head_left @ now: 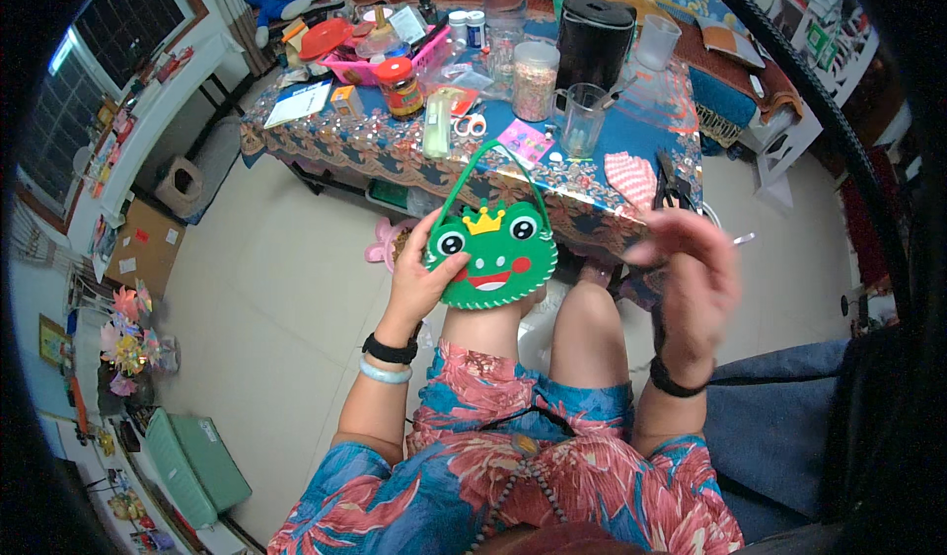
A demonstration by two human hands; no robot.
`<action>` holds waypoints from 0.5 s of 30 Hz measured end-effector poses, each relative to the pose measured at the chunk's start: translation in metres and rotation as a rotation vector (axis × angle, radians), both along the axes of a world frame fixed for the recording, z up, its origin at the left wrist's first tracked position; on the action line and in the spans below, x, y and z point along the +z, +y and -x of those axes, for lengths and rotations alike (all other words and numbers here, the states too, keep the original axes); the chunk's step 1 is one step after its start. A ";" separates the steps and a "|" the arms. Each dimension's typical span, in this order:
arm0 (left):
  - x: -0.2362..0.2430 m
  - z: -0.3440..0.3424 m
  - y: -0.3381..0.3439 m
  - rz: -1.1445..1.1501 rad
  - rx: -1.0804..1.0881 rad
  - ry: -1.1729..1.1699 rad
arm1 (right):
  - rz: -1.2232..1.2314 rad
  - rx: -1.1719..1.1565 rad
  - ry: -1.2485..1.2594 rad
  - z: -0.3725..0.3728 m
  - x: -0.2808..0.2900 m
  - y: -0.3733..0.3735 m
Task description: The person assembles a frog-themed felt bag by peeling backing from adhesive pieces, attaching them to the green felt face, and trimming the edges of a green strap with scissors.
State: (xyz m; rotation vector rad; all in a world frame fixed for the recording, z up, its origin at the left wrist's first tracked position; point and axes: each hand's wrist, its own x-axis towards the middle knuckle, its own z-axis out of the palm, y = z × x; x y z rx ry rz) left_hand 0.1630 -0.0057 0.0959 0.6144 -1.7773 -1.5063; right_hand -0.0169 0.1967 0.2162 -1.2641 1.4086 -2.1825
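The left forearm (378,402) slants up and inward, its wrist roughly straight; the left hand (422,277) is closed in a grip, thumb (451,267) stretched toward the right (the other fingers are mostly hidden). The right forearm (671,419) rises almost upright, and the right hand (693,284) is raised, well apart from the left, its fingers (688,233) loosely bent leftward and blurred.

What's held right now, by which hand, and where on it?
Left hand holds the green frog-face bag by its left edge, thumb over the front. Right hand is raised and blurred; can't tell if it holds anything small.
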 end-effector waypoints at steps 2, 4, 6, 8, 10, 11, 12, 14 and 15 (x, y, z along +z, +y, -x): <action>-0.004 0.004 0.009 0.047 0.024 -0.019 | 0.368 0.028 0.307 -0.020 0.054 0.018; -0.012 -0.013 0.008 -0.002 0.062 -0.045 | 0.311 0.282 0.419 -0.017 0.077 0.027; -0.018 -0.016 0.011 -0.018 0.097 -0.042 | 0.277 0.388 0.458 -0.018 0.073 0.023; -0.018 0.005 0.006 0.034 0.126 -0.028 | 0.258 0.378 0.492 -0.018 0.061 0.009; -0.031 0.011 -0.007 -0.033 0.164 -0.053 | 0.264 0.384 0.465 -0.016 0.044 0.000; -0.022 0.024 -0.004 -0.148 0.116 0.067 | 0.268 0.388 0.462 -0.014 0.042 0.002; -0.015 0.027 -0.007 -0.183 0.084 0.111 | 0.304 0.391 0.442 -0.017 0.042 0.005; -0.009 0.043 -0.015 0.000 0.127 0.090 | 0.383 0.411 0.413 -0.015 0.048 0.009; -0.004 0.050 -0.019 -0.004 0.097 0.102 | 0.439 0.416 0.402 -0.015 0.050 0.009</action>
